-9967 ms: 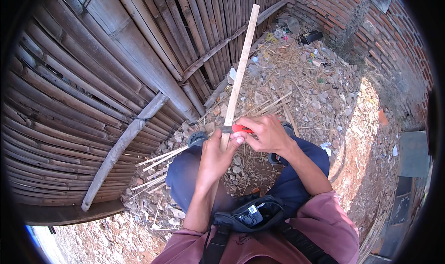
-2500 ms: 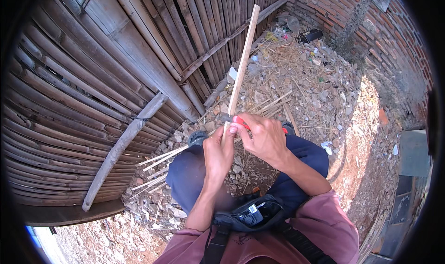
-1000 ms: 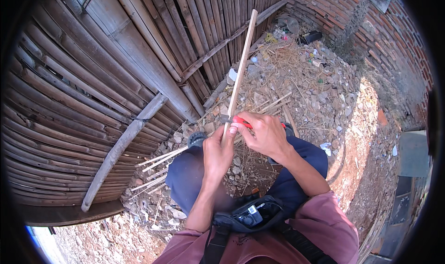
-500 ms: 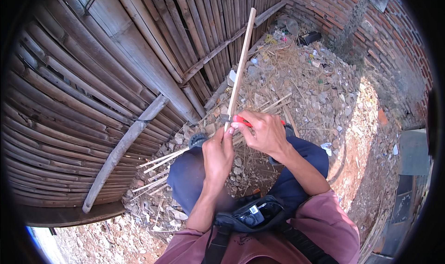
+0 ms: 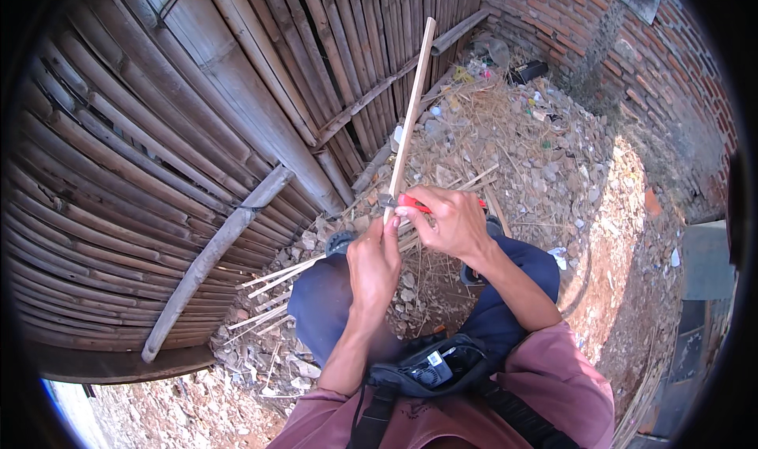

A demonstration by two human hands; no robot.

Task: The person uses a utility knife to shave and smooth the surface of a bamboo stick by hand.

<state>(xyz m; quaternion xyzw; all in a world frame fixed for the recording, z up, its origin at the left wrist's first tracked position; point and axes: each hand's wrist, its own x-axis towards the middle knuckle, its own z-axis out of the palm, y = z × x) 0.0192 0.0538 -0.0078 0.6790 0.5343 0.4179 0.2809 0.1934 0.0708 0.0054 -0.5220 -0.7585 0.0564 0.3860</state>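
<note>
strip (image 5: 411, 117): held up in front of the squatting person, over the rubble (image 5: 545, 161), slanting away with its far end bare and seen against the bamboo wall (image 5: 213, 62). the near end goes into the left hand (image 5: 371, 263) and is hidden there.

left grip: closed around the near part of the strip, thumb pressed along it. right grip: the right hand (image 5: 454, 224) is closed on a red knife (image 5: 414, 204), its blade lying across the strip just beyond the left thumb. the two hands meet or nearly meet at that place; contact between them cannot be confirmed.

progress: judged from the blade's position, blade work on the strip is in hand and not finished. the strip is in one length as far as it shows, with no piece seen parted from it. the long part beyond the blade looks pale, straight and fairly even; whether it is already dressed cannot be told. depth of any cut under the blade is too small to read.

stock: several slim sticks (image 5: 276, 279) lie beside the left leg, and more (image 5: 478, 179) lie ahead on the rubble, none in hand. whether these are finished pieces, offcuts or pieces awaiting work cannot be determined.
</note>
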